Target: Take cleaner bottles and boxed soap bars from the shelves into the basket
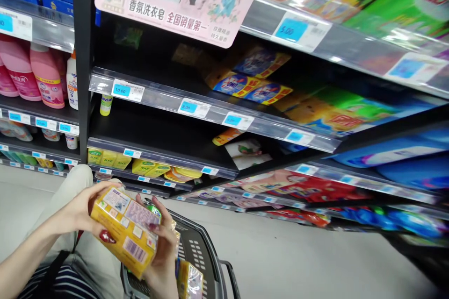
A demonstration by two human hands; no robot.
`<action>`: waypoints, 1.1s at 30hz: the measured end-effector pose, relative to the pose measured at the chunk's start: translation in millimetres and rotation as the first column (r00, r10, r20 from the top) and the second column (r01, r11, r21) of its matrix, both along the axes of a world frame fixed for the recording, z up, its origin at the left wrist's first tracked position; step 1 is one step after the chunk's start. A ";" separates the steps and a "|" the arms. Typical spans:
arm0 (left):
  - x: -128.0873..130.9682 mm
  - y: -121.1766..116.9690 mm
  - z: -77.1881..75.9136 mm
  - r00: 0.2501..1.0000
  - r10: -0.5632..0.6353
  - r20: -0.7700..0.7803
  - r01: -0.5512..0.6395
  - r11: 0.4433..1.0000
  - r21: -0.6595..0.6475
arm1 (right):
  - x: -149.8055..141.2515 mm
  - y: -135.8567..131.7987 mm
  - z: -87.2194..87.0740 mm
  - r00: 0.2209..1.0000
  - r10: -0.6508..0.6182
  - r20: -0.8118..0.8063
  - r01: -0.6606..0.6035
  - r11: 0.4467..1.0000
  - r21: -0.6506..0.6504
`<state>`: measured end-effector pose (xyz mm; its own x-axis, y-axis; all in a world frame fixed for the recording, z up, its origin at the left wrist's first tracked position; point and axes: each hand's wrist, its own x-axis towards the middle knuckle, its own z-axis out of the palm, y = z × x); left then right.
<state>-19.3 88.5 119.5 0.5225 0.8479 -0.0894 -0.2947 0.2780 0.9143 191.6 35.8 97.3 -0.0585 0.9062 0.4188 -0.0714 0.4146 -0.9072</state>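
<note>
Between my two hands I hold a yellow box-shaped pack [124, 231], tilted, with a barcode and small printed pictures facing me. My left hand [87, 210] grips its left end, the thumb with a dark red nail lying across the front. Around the right end wraps my right hand [164, 238], fingers over the top edge. Below and behind the pack stands a dark shopping basket [210, 252]. Another yellow pack [191, 280] lies in it, partly hidden by my right hand and forearm.
Store shelves rise ahead. One shelf [164, 126] holds a small yellow-green bottle [105, 104] and an orange tube-like item [228, 136]. Above are blue and orange packs [235, 83]; lower down, yellow AXE bottles [108, 158]. Pink bottles [47, 77] stand left. A pink sign [178, 4] juts out.
</note>
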 end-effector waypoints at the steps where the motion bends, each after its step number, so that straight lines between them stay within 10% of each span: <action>1: 2.8 0.0 -2.3 0.999 0.023 0.028 -0.024 0.999 0.028 | 2.5 -1.9 -1.7 0.999 0.035 0.001 -0.035 0.999 -0.041; 14: 13.6 -8.5 -22.4 0.991 0.130 0.005 -0.122 0.910 0.397 | 15.5 -3.1 3.6 1.000 -0.001 0.011 0.002 0.992 -0.123; 20: 10.5 -9.3 -26.4 0.981 -0.027 -0.192 0.122 0.855 0.504 | 45.3 -15.1 1.1 0.967 0.185 0.176 -0.129 0.949 -0.287; 25: 27.9 -18.6 -23.9 0.831 -0.286 -0.477 0.546 0.585 0.599 | 62.5 -32.7 -7.1 0.875 0.336 0.349 -0.167 0.885 -0.434; 29: 47.6 -29.3 -40.9 0.691 -0.231 -0.685 0.722 0.273 0.636 | 73.3 -66.8 -29.0 0.775 0.208 0.596 0.117 0.880 -0.460; 33: 49.2 -31.1 -73.9 0.644 0.058 -0.763 0.718 0.299 0.629 | 102.5 -98.8 -71.6 0.733 -0.052 0.679 0.547 0.638 -0.542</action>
